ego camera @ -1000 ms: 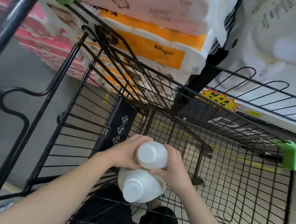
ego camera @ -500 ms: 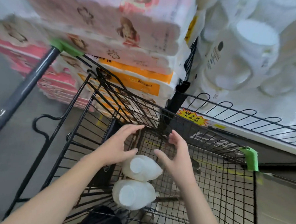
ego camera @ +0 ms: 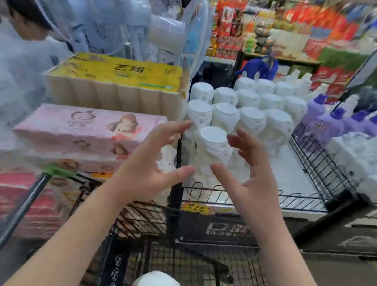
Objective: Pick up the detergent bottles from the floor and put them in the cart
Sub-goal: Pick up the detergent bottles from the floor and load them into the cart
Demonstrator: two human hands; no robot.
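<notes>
At the bottom edge of the view, inside the cart (ego camera: 189,272), the white top of one detergent bottle (ego camera: 156,282) shows. A second ago both hands were closed on a bottle down there, setting it beside another, and half a second ago they had let go and hung open above the pair. That delivery reads as finished, though only one of the two is in frame now. Above the cart's front rim the left hand (ego camera: 151,162) and right hand (ego camera: 249,174) have risen out of the basket. Both are released, fingers spread and only lightly bent, holding nothing. Between them, on the low shelf (ego camera: 290,176) behind a wire rail (ego camera: 241,192), stands the next white bottle (ego camera: 213,144), upright and foremost. The thumbs come close to its lower body, but the blur hides whether anything touches it yet. My reading is that the step in hand has turned from placing to reaching for another pick. Behind that bottle stand rows of white bottles (ego camera: 250,115) of the same kind, with purple bottles (ego camera: 337,122) to the right and stacked tissue packs (ego camera: 90,129) to the left. Farther left another person (ego camera: 21,18) stands by wrapped fans (ego camera: 101,29).
</notes>
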